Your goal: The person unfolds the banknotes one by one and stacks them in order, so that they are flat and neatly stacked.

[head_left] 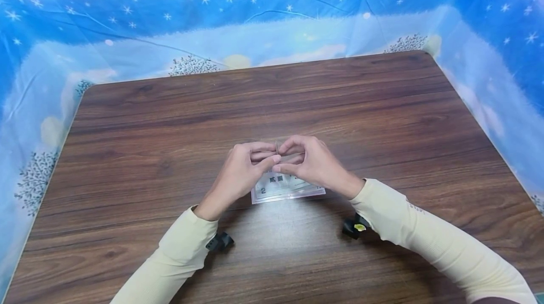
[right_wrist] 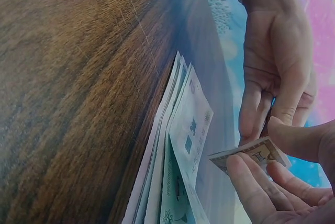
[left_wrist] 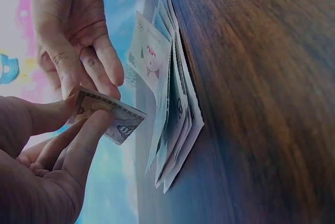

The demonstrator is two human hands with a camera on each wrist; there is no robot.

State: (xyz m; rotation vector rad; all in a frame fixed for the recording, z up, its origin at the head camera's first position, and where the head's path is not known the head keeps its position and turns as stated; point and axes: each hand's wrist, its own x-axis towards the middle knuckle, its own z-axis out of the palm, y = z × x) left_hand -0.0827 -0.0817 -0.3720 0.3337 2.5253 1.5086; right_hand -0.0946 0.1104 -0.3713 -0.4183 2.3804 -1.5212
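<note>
Above a stack of paper banknotes (head_left: 293, 190), my left hand (head_left: 240, 164) and right hand (head_left: 316, 162) meet at the fingertips. Between them is a small folded banknote (left_wrist: 125, 124), seen nearly edge-on in the head view. In the left wrist view, my left thumb and fingers pinch it. The right wrist view shows my right thumb and fingers pinching the same folded banknote (right_wrist: 246, 149). Part of its face is hidden by fingers. The stack (right_wrist: 183, 130) lies on the table below, its top notes bent upward, apart from the held note.
The brown wood-grain table (head_left: 170, 120) spreads around the hands. A blue curtain (head_left: 263, 6) with snowflakes hangs behind the table and along its sides. Black wrist cameras are strapped below the sleeves, one of them (head_left: 220, 241) at the left wrist.
</note>
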